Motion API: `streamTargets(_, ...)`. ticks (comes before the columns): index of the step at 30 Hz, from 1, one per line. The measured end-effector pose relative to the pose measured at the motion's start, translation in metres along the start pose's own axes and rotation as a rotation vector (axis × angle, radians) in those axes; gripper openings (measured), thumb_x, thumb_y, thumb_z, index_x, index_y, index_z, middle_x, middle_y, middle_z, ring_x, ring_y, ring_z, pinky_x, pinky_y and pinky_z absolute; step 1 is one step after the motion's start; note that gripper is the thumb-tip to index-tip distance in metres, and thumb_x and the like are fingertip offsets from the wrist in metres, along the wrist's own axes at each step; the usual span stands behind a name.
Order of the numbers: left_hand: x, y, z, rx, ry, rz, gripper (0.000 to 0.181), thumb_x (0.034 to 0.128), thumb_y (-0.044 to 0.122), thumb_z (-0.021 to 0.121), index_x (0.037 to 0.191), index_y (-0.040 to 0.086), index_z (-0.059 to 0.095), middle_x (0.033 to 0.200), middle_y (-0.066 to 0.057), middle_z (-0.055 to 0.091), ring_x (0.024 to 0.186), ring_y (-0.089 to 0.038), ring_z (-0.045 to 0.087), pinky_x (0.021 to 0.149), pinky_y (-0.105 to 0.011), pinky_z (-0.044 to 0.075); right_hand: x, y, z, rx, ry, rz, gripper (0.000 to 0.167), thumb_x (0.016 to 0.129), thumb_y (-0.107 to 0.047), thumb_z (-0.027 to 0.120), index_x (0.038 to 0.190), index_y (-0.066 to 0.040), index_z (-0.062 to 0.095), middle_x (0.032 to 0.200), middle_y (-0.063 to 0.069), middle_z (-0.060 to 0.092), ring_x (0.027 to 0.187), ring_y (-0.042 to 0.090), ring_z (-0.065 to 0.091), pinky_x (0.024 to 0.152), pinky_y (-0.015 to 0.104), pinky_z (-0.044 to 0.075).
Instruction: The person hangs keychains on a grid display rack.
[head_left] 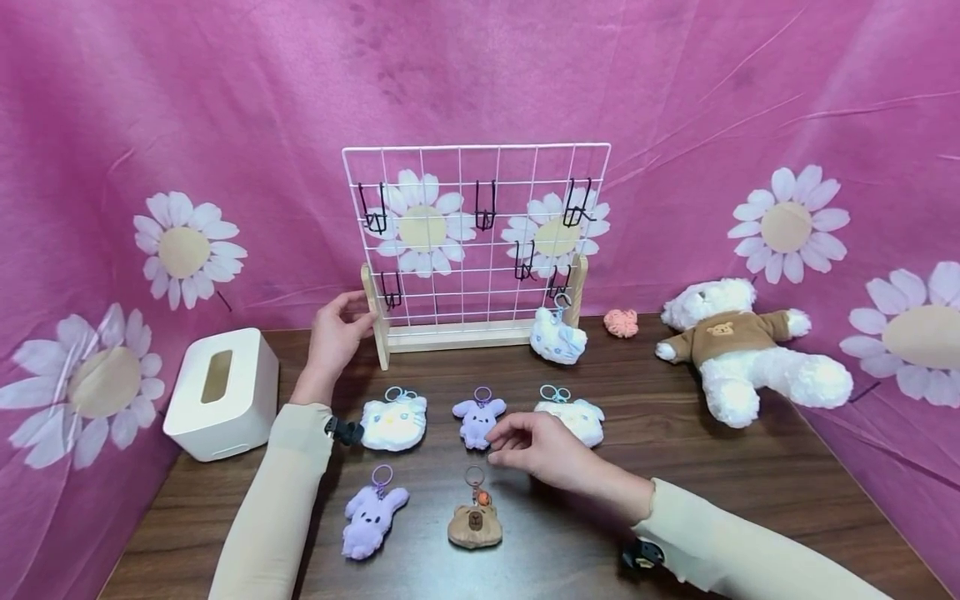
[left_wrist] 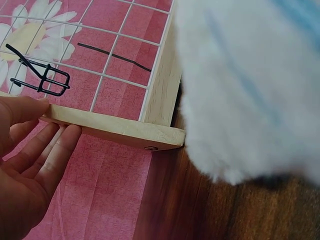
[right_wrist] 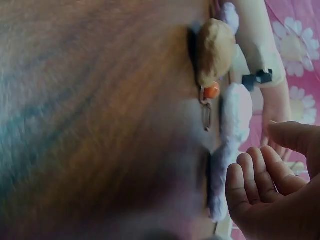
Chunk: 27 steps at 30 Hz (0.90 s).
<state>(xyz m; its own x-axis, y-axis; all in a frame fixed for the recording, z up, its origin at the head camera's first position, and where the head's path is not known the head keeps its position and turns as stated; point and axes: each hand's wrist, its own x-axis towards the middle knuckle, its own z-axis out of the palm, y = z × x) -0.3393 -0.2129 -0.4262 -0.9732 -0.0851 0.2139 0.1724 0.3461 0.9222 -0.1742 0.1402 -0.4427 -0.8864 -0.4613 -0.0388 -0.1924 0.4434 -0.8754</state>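
A white wire grid rack (head_left: pixel 476 147) on a wooden stand stands at the back. My left hand (head_left: pixel 335 335) pinches its left wooden post (left_wrist: pixel 115 126), thumb on one side and fingertips on the other. My right hand (head_left: pixel 551 450) hovers beside a small purple plush keychain (head_left: pixel 474 425), fingers loosely bent and holding nothing. Partly behind that hand lies a white plush keychain (head_left: pixel 588 421). Another white cat keychain (head_left: pixel 393 422) lies to the left. Nearer are a purple long-eared keychain (head_left: pixel 369 525) and a brown capybara keychain (head_left: pixel 475 527). One more white plush keychain (head_left: pixel 558 337) hangs low at the rack's right.
Several black hooks (head_left: pixel 486 206) sit on the grid. A white tissue box (head_left: pixel 258 392) stands at the left. At the right lie a small orange-pink object (head_left: pixel 621 323) and a white plush bear in a brown top (head_left: pixel 731 335). Pink cloth surrounds the wooden table (head_left: pixel 675 450).
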Motion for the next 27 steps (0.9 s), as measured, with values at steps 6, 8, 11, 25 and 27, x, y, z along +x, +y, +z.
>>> streamTargets(6, 0.001, 0.0, 0.001, 0.001, 0.004, 0.014, 0.045, 0.1069, 0.008, 0.075, 0.15, -0.001, 0.066, 0.137, -0.031, 0.074, 0.094, -0.001, 0.07, 0.085, -0.022, 0.073, 0.003, 0.003, 0.014, 0.016, -0.033, 0.006, 0.019, 0.095, -0.007, 0.086, 0.111, 0.002, 0.08, 0.094, 0.004, 0.081, 0.084, 0.003, 0.07, 0.073, 0.014, 0.062)
streamTargets(8, 0.001, 0.0, 0.001, -0.001, 0.005, 0.02, 0.045, 0.1068, 0.006, 0.075, 0.15, -0.002, 0.066, 0.136, -0.031, 0.074, 0.092, 0.002, 0.069, 0.085, -0.023, 0.073, 0.003, 0.005, 0.018, 0.008, -0.035, 0.013, 0.018, 0.094, -0.007, 0.087, 0.11, 0.001, 0.081, 0.093, 0.004, 0.082, 0.082, 0.004, 0.07, 0.071, 0.013, 0.061)
streamTargets(11, 0.002, -0.001, 0.001, -0.002, 0.007, 0.024, 0.044, 0.1067, 0.005, 0.075, 0.149, -0.003, 0.067, 0.135, -0.031, 0.074, 0.09, 0.004, 0.068, 0.084, -0.023, 0.073, 0.003, 0.005, 0.023, -0.008, -0.033, 0.019, 0.018, 0.093, -0.007, 0.088, 0.108, -0.001, 0.082, 0.091, 0.002, 0.082, 0.079, 0.003, 0.069, 0.067, 0.013, 0.059)
streamTargets(25, 0.001, -0.003, 0.0, -0.008, -0.003, 0.002, 0.046, 0.1075, 0.008, 0.076, 0.151, -0.002, 0.066, 0.134, -0.033, 0.074, 0.093, 0.001, 0.07, 0.089, -0.025, 0.073, 0.008, 0.005, 0.035, -0.12, 0.032, 0.044, 0.019, 0.086, -0.011, 0.094, 0.1, -0.006, 0.082, 0.081, -0.006, 0.076, 0.072, -0.001, 0.064, 0.064, 0.013, 0.056)
streamTargets(27, 0.001, -0.002, 0.0, -0.012, -0.004, -0.002, 0.046, 0.1074, 0.009, 0.076, 0.151, -0.001, 0.066, 0.134, -0.033, 0.074, 0.094, 0.0, 0.071, 0.091, -0.027, 0.073, 0.008, 0.004, 0.035, -0.13, 0.028, 0.041, 0.019, 0.086, -0.01, 0.094, 0.101, -0.006, 0.083, 0.081, -0.006, 0.076, 0.072, -0.003, 0.063, 0.066, 0.013, 0.056)
